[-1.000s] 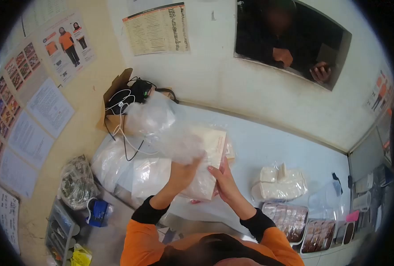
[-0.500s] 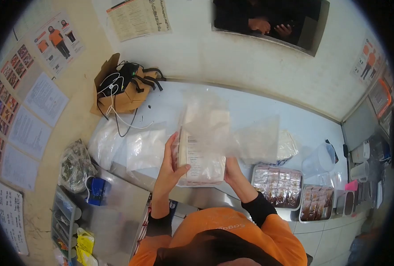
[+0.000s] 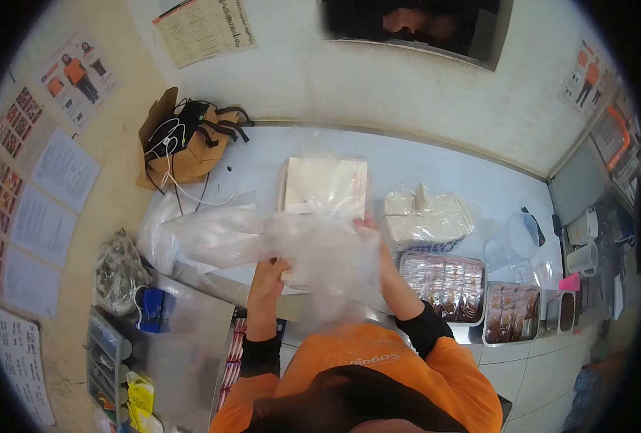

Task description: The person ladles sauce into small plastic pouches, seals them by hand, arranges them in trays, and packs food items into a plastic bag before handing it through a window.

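A clear plastic bag (image 3: 328, 252), blurred by motion, spreads between my hands in front of my orange top. Beneath and behind it lies a stack of cream paper packets (image 3: 326, 180) in clear wrapping. My left hand (image 3: 266, 280) is closed at the stack's lower left edge, its fingertips partly behind the plastic. At the right edge is my right hand (image 3: 380, 242), with a few fingers showing and the rest hidden by the bag. Another clear bag (image 3: 219, 234) lies to the left.
Wrapped white tissues (image 3: 425, 220) stand right of the stack. Two trays of brown sachets (image 3: 443, 285) line the front right edge. A cardboard box with cables (image 3: 183, 144) sits back left. Another person's hands (image 3: 418, 23) show at the wall opening.
The stack has shifted slightly left and away from me. The loose plastic that covered its top and right side now hangs over its lower half. The view has moved a little.
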{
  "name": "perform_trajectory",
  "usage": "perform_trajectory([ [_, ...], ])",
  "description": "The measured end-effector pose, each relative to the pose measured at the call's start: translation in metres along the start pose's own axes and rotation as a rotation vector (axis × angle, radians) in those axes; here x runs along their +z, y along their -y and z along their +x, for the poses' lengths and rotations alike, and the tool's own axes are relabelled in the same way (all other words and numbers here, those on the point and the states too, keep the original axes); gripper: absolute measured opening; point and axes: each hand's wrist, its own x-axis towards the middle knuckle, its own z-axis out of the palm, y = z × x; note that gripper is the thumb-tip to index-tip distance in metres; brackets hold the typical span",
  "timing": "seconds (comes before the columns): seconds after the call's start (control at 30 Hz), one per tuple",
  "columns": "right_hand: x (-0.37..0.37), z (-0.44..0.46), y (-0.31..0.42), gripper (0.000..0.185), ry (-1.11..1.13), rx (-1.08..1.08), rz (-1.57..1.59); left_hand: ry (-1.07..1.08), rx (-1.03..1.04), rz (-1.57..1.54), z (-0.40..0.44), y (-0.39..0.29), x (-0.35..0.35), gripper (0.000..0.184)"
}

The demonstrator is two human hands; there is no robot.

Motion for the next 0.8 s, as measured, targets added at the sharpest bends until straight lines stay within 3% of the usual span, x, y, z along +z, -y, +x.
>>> perform_trajectory([
  [0.17, -0.008, 0.002, 0.005, 0.064, 0.037, -0.063, -0.090, 0.106, 0.196, 0.076, -0.018, 0.028, -0.033, 0.082],
  [0.33, -0.018, 0.006, 0.009, 0.070, 0.083, -0.069, -0.091, 0.186, 0.267, 0.140, 0.004, 0.027, -0.017, 0.084],
  [0.4, -0.040, 0.017, -0.001, 0.069, 0.091, -0.222, -0.517, 0.278, 0.332, 0.161, 0.030, 0.020, 0.004, 0.084],
  [0.43, -0.042, 0.022, 0.011, 0.069, 0.089, -0.274, -0.532, 0.323, 0.351, 0.153, 0.040, 0.015, 0.016, 0.085],
  [0.5, -0.049, 0.019, 0.027, 0.048, 0.041, 0.159, -0.249, 0.393, 0.330, 0.095, 0.052, 0.010, 0.037, 0.087],
  [0.57, -0.067, 0.043, 0.041, 0.045, 0.029, 0.115, -0.175, 0.458, 0.230, -0.060, 0.062, 0.003, 0.059, 0.093],
  [0.63, -0.073, 0.063, 0.067, 0.042, -0.010, 0.099, -0.014, 0.486, 0.323, 0.143, 0.056, -0.014, 0.073, 0.068],
  [0.73, -0.077, 0.116, 0.131, 0.047, 0.035, -0.060, 0.111, 0.481, 0.305, 0.222, 0.065, -0.024, 0.071, 0.096],
  [0.8, -0.080, 0.151, 0.168, 0.051, -0.010, -0.176, 0.054, 0.613, 0.195, 0.098, 0.077, -0.015, 0.048, 0.080],
])
